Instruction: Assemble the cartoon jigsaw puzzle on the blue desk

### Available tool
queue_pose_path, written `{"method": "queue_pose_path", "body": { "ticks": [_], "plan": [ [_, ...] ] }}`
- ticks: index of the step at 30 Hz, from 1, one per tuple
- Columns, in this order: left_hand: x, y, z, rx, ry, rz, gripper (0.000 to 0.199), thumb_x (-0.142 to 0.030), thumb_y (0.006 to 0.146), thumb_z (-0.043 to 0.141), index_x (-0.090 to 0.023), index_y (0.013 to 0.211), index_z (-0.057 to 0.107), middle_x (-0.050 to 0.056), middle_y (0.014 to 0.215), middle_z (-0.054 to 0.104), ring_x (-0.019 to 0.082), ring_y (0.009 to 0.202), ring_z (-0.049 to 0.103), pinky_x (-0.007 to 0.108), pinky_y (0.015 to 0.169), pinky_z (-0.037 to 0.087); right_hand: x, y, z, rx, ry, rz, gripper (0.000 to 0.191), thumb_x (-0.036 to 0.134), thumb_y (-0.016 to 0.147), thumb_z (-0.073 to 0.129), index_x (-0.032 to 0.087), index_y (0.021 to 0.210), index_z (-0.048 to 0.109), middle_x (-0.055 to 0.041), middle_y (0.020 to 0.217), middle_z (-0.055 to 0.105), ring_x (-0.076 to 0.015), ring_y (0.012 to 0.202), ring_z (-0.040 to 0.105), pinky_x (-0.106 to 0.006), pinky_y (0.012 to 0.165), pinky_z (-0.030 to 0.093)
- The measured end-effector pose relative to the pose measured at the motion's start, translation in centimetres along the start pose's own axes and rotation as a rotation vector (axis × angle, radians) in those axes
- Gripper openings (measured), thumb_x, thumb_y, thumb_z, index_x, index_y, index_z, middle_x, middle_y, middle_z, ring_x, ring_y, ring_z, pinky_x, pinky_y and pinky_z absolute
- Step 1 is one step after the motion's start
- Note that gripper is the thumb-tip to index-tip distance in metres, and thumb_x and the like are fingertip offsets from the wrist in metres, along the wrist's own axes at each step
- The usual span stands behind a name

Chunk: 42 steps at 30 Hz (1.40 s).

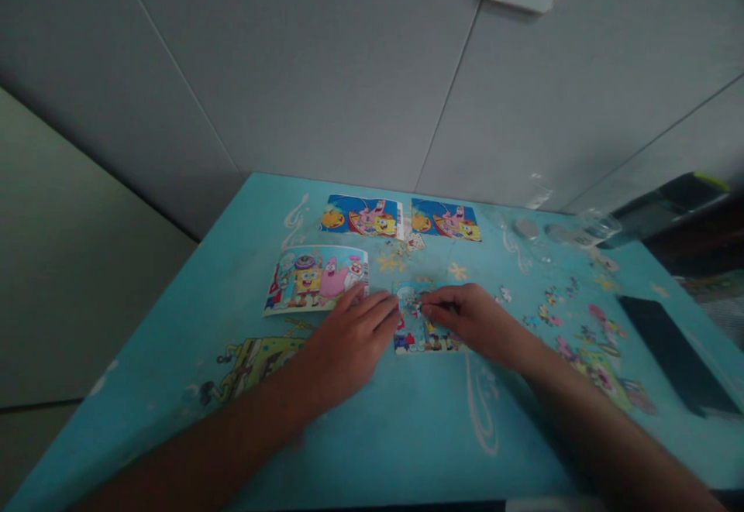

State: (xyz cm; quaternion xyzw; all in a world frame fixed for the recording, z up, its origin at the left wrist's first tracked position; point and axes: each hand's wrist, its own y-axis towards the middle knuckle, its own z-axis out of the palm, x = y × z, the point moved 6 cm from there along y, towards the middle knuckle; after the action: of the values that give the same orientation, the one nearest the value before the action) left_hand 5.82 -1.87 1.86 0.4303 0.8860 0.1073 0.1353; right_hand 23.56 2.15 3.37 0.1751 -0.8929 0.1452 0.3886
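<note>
A partly assembled cartoon jigsaw puzzle (410,340) lies flat on the table between my hands. My left hand (354,335) rests with its fingers stretched out, their tips at the puzzle's left edge. Above the puzzle, my right hand (465,314) is closed in a pinch on what looks like a small puzzle piece (417,307), mostly covered by the fingers. Just beyond my left hand is a picture card (311,276) showing a yellow and a pink cartoon figure; my fingers overlap its right corner.
Two blue picture cards (363,216) (446,219) lie near the wall. Loose puzzle pieces (549,314) are scattered on the right, beside a dark flat object (677,353). Clear plastic containers (596,227) stand at the back right. The turquoise tablecloth (401,434) has printed cartoon figures.
</note>
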Motion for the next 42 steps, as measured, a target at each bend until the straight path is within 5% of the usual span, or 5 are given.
{"method": "queue_pose_path", "body": {
  "ticks": [8,19,42],
  "plan": [
    [-0.1,0.0,-0.1,0.019,0.021,-0.012,0.033,-0.014,0.104,0.04,-0.016,0.128,0.062,0.011,0.137,0.063,0.025,0.133,0.053,0.053,0.119,0.031,0.0,0.8,0.9,0.02,-0.04,0.012,0.023,0.03,0.095,0.061,0.025,0.105,0.081,-0.0029,0.099,0.08,-0.0215,0.084,0.072,-0.033,0.078,0.054],
    [-0.3,0.0,-0.2,-0.008,0.021,-0.003,0.034,-0.014,0.104,0.039,-0.013,0.131,0.061,0.012,0.139,0.062,0.026,0.134,0.052,0.054,0.119,0.029,-0.3,0.4,1.0,-0.064,-0.116,0.058,0.029,0.032,0.094,0.064,0.023,0.118,0.076,-0.0016,0.084,0.077,-0.0168,0.067,0.066,-0.028,0.065,0.048],
    [-0.4,0.0,-0.4,-0.019,0.031,-0.006,0.035,-0.016,0.105,0.039,-0.013,0.131,0.062,0.013,0.139,0.063,0.026,0.132,0.054,0.053,0.117,0.033,0.5,-0.7,1.7,-0.115,-0.235,-0.078,0.012,0.025,0.096,0.064,0.024,0.102,0.075,-0.0043,0.094,0.073,-0.0191,0.083,0.067,-0.03,0.074,0.05]
  ]
}}
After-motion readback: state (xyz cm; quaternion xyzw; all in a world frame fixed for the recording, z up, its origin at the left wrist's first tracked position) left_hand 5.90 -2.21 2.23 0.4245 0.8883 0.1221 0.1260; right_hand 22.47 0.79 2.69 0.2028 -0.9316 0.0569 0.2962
